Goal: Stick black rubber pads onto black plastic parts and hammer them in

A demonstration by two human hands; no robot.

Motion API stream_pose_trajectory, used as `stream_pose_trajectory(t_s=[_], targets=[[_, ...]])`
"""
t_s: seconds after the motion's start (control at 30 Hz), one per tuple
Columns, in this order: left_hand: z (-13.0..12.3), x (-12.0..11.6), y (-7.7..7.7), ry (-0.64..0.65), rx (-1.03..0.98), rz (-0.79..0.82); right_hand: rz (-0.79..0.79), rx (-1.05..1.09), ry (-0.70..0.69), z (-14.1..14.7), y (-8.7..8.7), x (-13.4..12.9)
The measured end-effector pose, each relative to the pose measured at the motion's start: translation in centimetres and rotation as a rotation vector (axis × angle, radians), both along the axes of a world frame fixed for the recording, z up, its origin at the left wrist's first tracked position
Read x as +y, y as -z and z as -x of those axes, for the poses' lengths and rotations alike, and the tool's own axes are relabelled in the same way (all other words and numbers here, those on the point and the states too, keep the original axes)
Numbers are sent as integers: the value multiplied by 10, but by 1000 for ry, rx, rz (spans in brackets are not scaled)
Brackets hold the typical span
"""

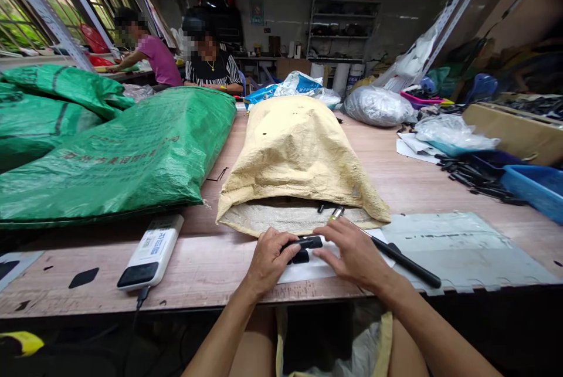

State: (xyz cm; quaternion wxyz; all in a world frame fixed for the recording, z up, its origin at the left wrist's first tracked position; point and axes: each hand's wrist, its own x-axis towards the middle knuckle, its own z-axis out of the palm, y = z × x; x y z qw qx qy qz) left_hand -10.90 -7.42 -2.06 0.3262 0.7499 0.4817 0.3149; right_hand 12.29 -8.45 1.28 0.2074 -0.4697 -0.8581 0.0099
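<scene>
Wood-toned tabletop (pixel 422 189) runs wide across the view. Large green sack (pixel 132 154) lies flat at left, dark print on its upper face. Cream sack (pixel 299 154) lies at centre, somewhat smaller, mouth gaping toward the person's hands, pale lining showing. Translucent grey sheet (pixel 466 251) lies flat to the right of its mouth. Blue tray (pixel 534 189) at far right, beside a loose pile of black pieces (pixel 479 180). White power bank (pixel 153 248) near the left front edge, cable plugged into its near end.

Right hand (pixel 358 254) sits just before the sack's mouth: thumb and forefinger apart, other fingers curled; cannot tell whether they grip anything. Left hand (pixel 269 257) faces it, thumb and forefinger pinching one end of a black strip (pixel 313 243), held over white paper (pixel 303 274). Black-handled tool (pixel 417 267) slants out past the right hand, handle over the grey sheet. Smallest: a short black piece (pixel 301 257), just below the strip.
</scene>
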Motion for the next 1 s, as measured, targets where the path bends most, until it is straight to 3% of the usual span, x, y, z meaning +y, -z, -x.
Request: stream_pose_trajectory(t_s=[0.2,0.43,0.77,1.0], targets=[[-1,2,6,11,1,-63,-36,-71,-80,26,7,10],[1,4,10,-19,-61,-74,-88,79,-97,34,27,14],[-2,2,6,22,25,-94,102,13,-151,19,6,16],[0,1,8,22,48,-123,33,15,-245,26,14,22]])
